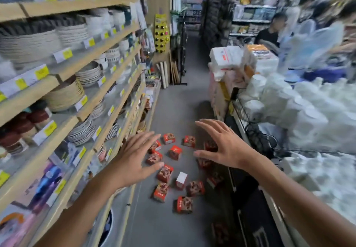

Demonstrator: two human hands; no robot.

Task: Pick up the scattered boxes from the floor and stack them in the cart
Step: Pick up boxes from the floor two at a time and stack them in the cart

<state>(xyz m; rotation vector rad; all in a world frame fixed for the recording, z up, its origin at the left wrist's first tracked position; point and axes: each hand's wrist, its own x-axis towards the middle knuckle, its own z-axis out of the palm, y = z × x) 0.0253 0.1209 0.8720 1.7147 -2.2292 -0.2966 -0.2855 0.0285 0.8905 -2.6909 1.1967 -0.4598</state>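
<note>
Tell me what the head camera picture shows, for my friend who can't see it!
Two empty, open hands, left hand and right hand, reach out above small red boxes scattered on a grey shop floor. Shelves of plates and baskets line the left side.

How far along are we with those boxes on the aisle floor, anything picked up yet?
Nothing looks done: the red boxes all lie scattered on the grey floor, one showing a white face. In hand: nothing; the left hand and right hand reach out open above them. Every box is left to pick up; no cart is clearly identifiable.
</note>
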